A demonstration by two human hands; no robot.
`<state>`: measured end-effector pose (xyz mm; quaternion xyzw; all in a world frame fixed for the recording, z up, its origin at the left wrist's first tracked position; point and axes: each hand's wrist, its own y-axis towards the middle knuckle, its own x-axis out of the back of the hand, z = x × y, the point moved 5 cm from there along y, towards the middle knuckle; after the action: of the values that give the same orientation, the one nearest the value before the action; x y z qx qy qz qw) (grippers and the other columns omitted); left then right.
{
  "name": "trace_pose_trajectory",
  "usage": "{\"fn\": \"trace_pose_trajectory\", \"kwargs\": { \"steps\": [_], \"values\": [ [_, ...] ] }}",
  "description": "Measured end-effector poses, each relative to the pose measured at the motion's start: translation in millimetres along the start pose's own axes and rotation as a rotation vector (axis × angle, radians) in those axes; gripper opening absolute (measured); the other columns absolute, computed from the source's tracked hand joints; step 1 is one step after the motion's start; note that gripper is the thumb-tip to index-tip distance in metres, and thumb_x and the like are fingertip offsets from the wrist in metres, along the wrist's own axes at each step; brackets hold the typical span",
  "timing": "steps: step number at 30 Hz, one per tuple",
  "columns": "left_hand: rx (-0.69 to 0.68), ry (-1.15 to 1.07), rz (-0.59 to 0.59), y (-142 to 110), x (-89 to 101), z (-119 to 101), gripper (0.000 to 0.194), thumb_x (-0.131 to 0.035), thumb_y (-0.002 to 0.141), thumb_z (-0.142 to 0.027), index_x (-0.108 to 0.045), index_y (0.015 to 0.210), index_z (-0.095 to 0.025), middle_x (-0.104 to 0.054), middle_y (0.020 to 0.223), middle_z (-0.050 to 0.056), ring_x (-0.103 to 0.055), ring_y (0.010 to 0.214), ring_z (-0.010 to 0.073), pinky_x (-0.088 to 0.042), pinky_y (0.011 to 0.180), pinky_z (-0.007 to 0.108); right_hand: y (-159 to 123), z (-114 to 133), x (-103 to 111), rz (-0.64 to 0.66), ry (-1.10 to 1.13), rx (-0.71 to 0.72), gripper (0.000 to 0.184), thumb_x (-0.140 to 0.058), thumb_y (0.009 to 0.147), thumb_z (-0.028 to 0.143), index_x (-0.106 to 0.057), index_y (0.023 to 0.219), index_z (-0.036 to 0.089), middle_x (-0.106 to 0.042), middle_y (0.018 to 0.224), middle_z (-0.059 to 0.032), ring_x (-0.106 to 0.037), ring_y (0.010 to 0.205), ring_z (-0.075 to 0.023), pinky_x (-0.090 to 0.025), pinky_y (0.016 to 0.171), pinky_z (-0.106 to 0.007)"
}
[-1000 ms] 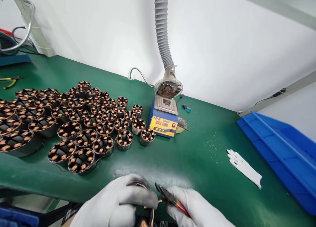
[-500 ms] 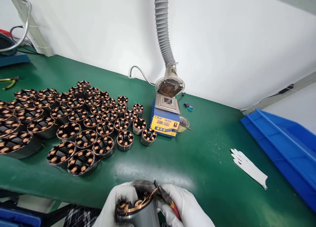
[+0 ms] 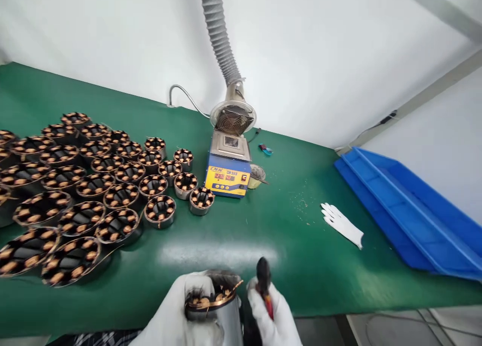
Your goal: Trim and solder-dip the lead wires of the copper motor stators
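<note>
In a white glove, my left hand (image 3: 176, 311) grips a motor stator (image 3: 222, 318) at the table's front edge, its thumb over the rim. Copper coils show inside the grey metal ring, and a wire end sticks out at its upper right. My right hand (image 3: 273, 316), gloved too, is closed round pliers (image 3: 264, 280) with red and yellow handles. Their dark jaws point up, apart from the stator. Blur hides whether the jaws are parted.
Many more wound stators (image 3: 120, 195) stand grouped on the green table (image 3: 241, 235) at left. A blue and yellow solder pot (image 3: 228, 173) sits under a fume hose (image 3: 220, 34). A loose white glove (image 3: 341, 223) and blue bins (image 3: 406, 210) lie at right.
The pliers have come away from the wire at the stator's rim and now point upward to its right. My left hand still holds the stator. The view has swung right.
</note>
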<state>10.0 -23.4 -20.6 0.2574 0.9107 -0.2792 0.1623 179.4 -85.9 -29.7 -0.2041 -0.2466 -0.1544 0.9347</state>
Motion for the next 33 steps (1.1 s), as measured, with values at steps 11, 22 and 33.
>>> {"fn": "trace_pose_trajectory", "kwargs": {
  "steps": [11,22,33],
  "values": [
    [-0.691,1.069,-0.001,44,-7.1,-6,0.004,-0.066,0.062,-0.022,-0.064,0.065,-0.024,-0.069,0.104,0.006,-0.065,0.091,0.0272,-0.054,0.076,0.036,98,-41,105,-0.364,-0.843,-0.128,0.035,-0.037,0.089,0.042,-0.056,0.097,0.014,-0.061,0.087,-0.0142,-0.059,0.074,-0.0268,-0.043,0.063,-0.038],
    [-0.944,1.764,-0.183,9,29.4,-17,0.023,-0.062,0.070,-0.023,-0.062,0.093,-0.023,-0.061,0.121,0.011,-0.058,0.107,0.0365,-0.055,0.078,0.050,105,-1,50,-0.244,-0.125,0.296,0.048,-0.047,0.081,0.053,-0.057,0.108,0.016,-0.057,0.116,-0.0153,-0.049,0.112,-0.0274,-0.033,0.099,-0.048],
    [-0.329,0.995,-0.173,13,39.8,-26,0.048,-0.066,0.066,-0.022,-0.056,0.112,-0.022,-0.029,0.146,0.016,-0.028,0.133,0.0338,-0.028,0.105,0.056,33,46,-110,0.804,1.234,-0.121,0.052,-0.071,0.063,0.049,-0.060,0.104,0.019,-0.066,0.103,-0.0091,-0.061,0.096,-0.0263,-0.044,0.088,-0.042]
  ]
}}
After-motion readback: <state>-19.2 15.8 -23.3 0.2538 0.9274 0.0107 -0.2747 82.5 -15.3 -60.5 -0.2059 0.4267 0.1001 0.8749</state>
